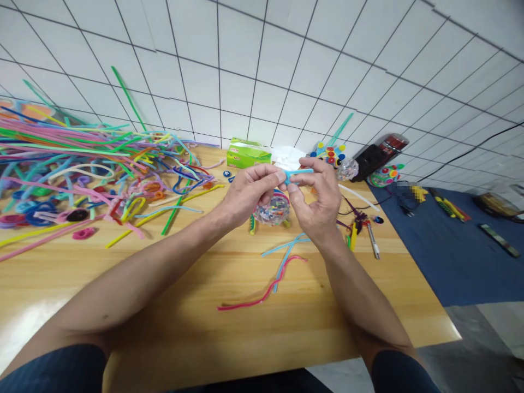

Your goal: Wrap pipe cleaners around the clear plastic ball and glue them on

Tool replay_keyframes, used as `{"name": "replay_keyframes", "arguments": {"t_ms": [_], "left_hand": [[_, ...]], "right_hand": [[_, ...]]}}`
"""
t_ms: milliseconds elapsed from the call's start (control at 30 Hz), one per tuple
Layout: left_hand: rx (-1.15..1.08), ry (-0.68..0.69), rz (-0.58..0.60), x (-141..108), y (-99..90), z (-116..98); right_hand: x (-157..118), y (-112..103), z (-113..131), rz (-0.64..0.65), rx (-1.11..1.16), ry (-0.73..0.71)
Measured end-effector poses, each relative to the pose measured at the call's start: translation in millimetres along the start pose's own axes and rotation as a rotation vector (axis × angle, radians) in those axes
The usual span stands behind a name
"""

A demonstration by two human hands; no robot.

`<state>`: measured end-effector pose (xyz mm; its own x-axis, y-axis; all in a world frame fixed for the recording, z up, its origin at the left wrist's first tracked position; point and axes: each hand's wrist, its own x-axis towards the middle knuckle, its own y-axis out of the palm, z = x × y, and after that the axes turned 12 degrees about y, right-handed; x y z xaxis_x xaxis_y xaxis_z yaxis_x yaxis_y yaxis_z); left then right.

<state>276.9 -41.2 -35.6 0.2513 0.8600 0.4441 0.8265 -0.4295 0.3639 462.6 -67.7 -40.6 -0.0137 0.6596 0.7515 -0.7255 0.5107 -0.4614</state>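
Note:
Between my two hands is a light blue pipe cleaner (303,172), bent into a short piece. My left hand (254,188) pinches its left end with thumb and forefinger. On the other side my right hand (319,196) grips it between thumb and fingers. Just below and behind the hands stands a clear faceted bowl (272,213) with small colourful bits inside, partly hidden by the fingers. Nearer to me, light blue pipe cleaners (282,265) lie crossed on the wooden table (184,322), and a wavy red pipe cleaner (262,299) touches them.
A large heap of coloured pipe cleaners (102,158) covers the table's left side. A green tissue box (249,154) stands by the tiled wall. To the right are a white pen (373,241), a dark bottle-like object (380,155) and a blue mat (434,245) with tools.

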Motion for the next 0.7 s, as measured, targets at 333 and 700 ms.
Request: {"name": "replay_keyframes", "arguments": {"t_ms": [333, 700], "left_hand": [[0.100, 0.002, -0.108, 0, 0.0, 1], [0.083, 0.041, -0.117, 2, -0.8, -2]], "right_hand": [[0, 8, -3, -0.027, 0.006, -0.104], [4, 5, 10, 0.135, 0.411, 0.481]]}}
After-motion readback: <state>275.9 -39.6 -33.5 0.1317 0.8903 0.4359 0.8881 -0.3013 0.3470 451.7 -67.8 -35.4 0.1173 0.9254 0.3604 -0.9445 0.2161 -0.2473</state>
